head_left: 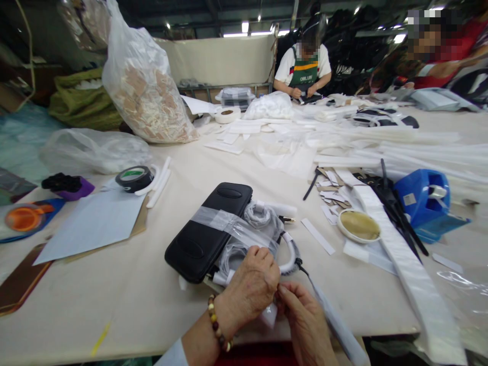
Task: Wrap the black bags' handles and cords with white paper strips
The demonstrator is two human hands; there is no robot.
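Note:
A flat black bag (213,223) with rounded corners lies at an angle in front of me. Clear tape runs across it and onto a plastic-wrapped coil (263,213) and a white-wrapped, curved handle (288,252) at its right side. My left hand (251,279), wearing a beaded bracelet, is closed over the wrapped parts at the bag's lower right. My right hand (301,315) is beside it, thumb and fingers pinched together near my left fingertips. What the two hands pinch is hidden. A wrapped strap (328,305) runs down past my right hand.
To the left are black tape (134,178), a paper sheet (91,223) and an orange-cored roll (23,218). At right are a blue tape dispenser (423,203), a yellowish tape roll (360,225) and black straps (396,213). A full plastic bag (145,96) stands behind. Two people work across the table.

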